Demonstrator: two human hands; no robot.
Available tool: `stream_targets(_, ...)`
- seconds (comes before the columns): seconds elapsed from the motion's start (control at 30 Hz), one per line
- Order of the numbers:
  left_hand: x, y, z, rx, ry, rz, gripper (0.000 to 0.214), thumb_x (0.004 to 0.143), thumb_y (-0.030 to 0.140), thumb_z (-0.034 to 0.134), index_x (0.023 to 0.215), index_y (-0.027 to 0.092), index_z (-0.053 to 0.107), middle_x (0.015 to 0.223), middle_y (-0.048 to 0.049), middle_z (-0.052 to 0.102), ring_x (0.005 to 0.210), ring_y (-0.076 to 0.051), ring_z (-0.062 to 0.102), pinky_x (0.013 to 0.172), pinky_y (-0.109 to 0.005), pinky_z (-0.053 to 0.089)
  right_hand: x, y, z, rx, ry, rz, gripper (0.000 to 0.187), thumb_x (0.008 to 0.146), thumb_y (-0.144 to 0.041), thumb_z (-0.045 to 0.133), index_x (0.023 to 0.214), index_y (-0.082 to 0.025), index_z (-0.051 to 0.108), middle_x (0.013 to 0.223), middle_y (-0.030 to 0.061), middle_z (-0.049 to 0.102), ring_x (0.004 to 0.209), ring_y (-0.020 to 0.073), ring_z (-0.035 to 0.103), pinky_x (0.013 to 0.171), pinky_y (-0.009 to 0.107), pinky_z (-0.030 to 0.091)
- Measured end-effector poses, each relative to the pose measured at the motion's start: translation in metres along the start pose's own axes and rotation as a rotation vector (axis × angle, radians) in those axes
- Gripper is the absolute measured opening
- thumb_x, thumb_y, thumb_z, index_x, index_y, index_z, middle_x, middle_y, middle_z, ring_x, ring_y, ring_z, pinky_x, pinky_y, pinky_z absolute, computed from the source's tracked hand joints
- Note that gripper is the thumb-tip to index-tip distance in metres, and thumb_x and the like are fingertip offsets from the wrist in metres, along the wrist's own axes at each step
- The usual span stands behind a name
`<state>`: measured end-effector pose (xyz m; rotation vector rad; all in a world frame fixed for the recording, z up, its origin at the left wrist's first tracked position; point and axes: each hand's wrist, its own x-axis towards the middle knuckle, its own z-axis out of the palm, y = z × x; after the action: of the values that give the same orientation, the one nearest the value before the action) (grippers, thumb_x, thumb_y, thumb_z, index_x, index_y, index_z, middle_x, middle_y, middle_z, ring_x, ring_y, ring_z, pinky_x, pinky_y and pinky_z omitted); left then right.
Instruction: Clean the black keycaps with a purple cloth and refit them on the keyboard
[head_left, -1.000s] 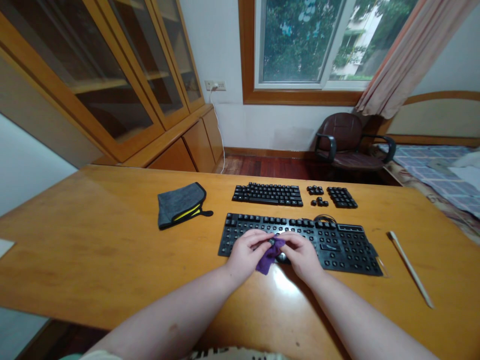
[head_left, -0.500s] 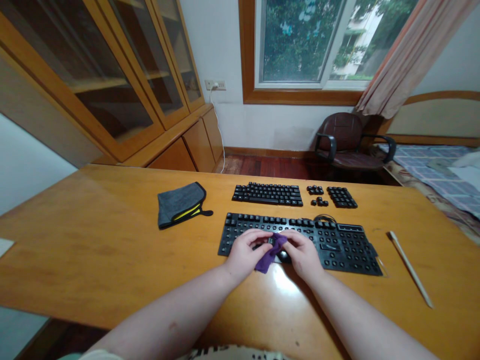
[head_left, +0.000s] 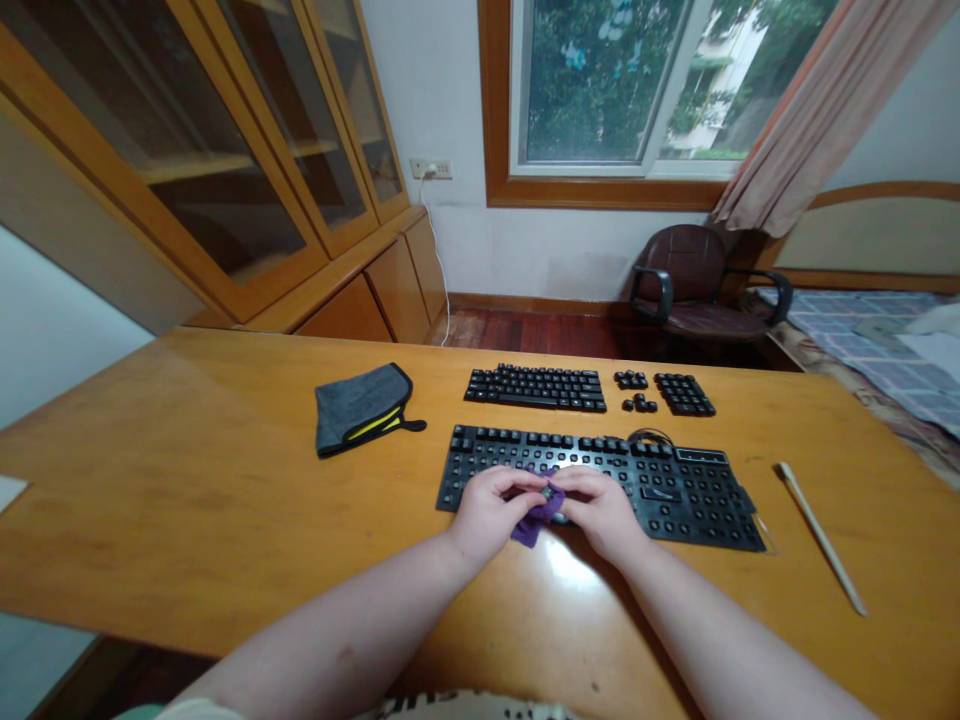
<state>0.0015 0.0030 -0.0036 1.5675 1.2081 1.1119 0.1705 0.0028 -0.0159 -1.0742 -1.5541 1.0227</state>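
My left hand (head_left: 491,510) and my right hand (head_left: 600,508) meet over the near edge of a black keyboard base (head_left: 675,490) with its keycaps off. Both pinch a small purple cloth (head_left: 531,524) bunched around a small dark keycap (head_left: 550,493) between the fingertips. The cloth hangs a little below my left fingers. Beyond the base, the removed keycaps (head_left: 536,388) lie laid out in keyboard order, with smaller groups (head_left: 682,394) to their right.
A grey pouch with a yellow stripe (head_left: 360,408) lies left of the keycaps. A pale thin stick (head_left: 819,535) lies at the right on the wooden desk (head_left: 187,480). A brown chair (head_left: 694,280) stands beyond the desk, and a glass-door cabinet (head_left: 225,150) lines the left wall.
My hands have drawn closer together and the purple cloth is bunched tighter, showing less of it below my fingers. Everything else on the desk is unmoved.
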Motion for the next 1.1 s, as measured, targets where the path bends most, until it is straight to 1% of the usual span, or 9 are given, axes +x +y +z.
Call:
stream_targets(0.1, 0.0000, 0.0013, -0.0024, 0.062, -0.003, 0.031, 0.012, 0.064, 0.016, 0.068, 0.075, 0.020, 0.071, 0.074, -0.0025, 0.068, 0.070, -0.015, 0.063, 0.073, -0.028, 0.053, -0.0002, 0.0006, -0.0001, -0.004, 0.006, 0.006, 0.011, 0.064, -0.032, 0.072, 0.072, -0.024, 0.073, 0.074, 0.0055, 0.068, 0.072, 0.0186, 0.063, 0.069, 0.033, 0.051)
stream_targets(0.23, 0.0002, 0.0019, -0.0033, 0.074, -0.010, 0.035, 0.011, 0.064, 0.015, 0.068, 0.074, 0.020, 0.071, 0.074, -0.0025, 0.068, 0.069, -0.015, 0.062, 0.071, -0.027, 0.052, 0.0012, -0.0001, -0.0018, 0.027, 0.006, -0.003, 0.010, 0.064, -0.031, 0.071, 0.071, -0.025, 0.073, 0.073, 0.0049, 0.069, 0.070, 0.0180, 0.063, 0.068, 0.032, 0.051)
stream_targets(0.4, 0.0003, 0.0017, -0.0021, 0.099, -0.022, 0.028, 0.011, 0.063, 0.014, 0.069, 0.071, 0.021, 0.071, 0.070, -0.0013, 0.068, 0.067, -0.014, 0.062, 0.069, -0.026, 0.052, 0.0033, -0.0023, -0.0054, 0.037, 0.005, -0.006, 0.006, 0.068, -0.028, 0.067, 0.068, -0.025, 0.072, 0.070, 0.0036, 0.069, 0.069, 0.0177, 0.063, 0.068, 0.032, 0.051)
stream_targets(0.53, 0.0011, 0.0019, -0.0004, 0.057, 0.011, -0.010, 0.009, 0.064, 0.015, 0.068, 0.071, 0.019, 0.070, 0.071, -0.0021, 0.068, 0.067, -0.015, 0.063, 0.068, -0.026, 0.053, 0.0019, -0.0016, -0.0048, 0.008, 0.005, 0.014, 0.006, 0.069, -0.026, 0.066, 0.072, -0.024, 0.072, 0.075, 0.0048, 0.069, 0.073, 0.0184, 0.063, 0.072, 0.034, 0.050)
stream_targets(0.67, 0.0014, 0.0017, 0.0012, -0.013, 0.020, -0.035, 0.009, 0.063, 0.014, 0.067, 0.072, 0.018, 0.070, 0.073, -0.0027, 0.068, 0.067, -0.014, 0.064, 0.067, -0.025, 0.054, 0.0006, -0.0005, -0.0020, -0.015, -0.016, 0.015, 0.013, 0.065, -0.026, 0.070, 0.079, -0.024, 0.071, 0.081, 0.0058, 0.068, 0.078, 0.0196, 0.062, 0.074, 0.034, 0.050)
stream_targets(0.87, 0.0011, 0.0011, 0.0009, -0.054, 0.004, -0.073, 0.009, 0.063, 0.014, 0.068, 0.071, 0.017, 0.070, 0.073, -0.0034, 0.069, 0.067, -0.015, 0.064, 0.068, -0.026, 0.054, 0.0020, -0.0036, -0.0020, 0.047, 0.007, 0.009, 0.004, 0.065, -0.023, 0.070, 0.069, -0.024, 0.072, 0.071, 0.0039, 0.068, 0.069, 0.0174, 0.062, 0.068, 0.031, 0.050)
stream_targets(0.97, 0.0010, 0.0004, 0.0005, -0.048, -0.005, -0.082, 0.009, 0.062, 0.014, 0.069, 0.070, 0.017, 0.070, 0.072, -0.0030, 0.069, 0.068, -0.015, 0.065, 0.069, -0.027, 0.054, 0.0030, -0.0043, -0.0038, 0.048, 0.016, 0.014, 0.007, 0.067, -0.019, 0.066, 0.068, -0.024, 0.071, 0.070, 0.0035, 0.069, 0.069, 0.0178, 0.062, 0.069, 0.032, 0.050)
stream_targets(1.1, 0.0001, -0.0030, 0.0016, -0.092, -0.011, -0.079, 0.011, 0.064, 0.017, 0.068, 0.075, 0.017, 0.069, 0.077, -0.0039, 0.069, 0.070, -0.016, 0.065, 0.072, -0.027, 0.054, 0.0026, -0.0033, -0.0044, 0.026, 0.043, 0.033, 0.013, 0.066, -0.013, 0.063, 0.067, -0.023, 0.071, 0.072, 0.0032, 0.068, 0.072, 0.0178, 0.062, 0.071, 0.032, 0.049)
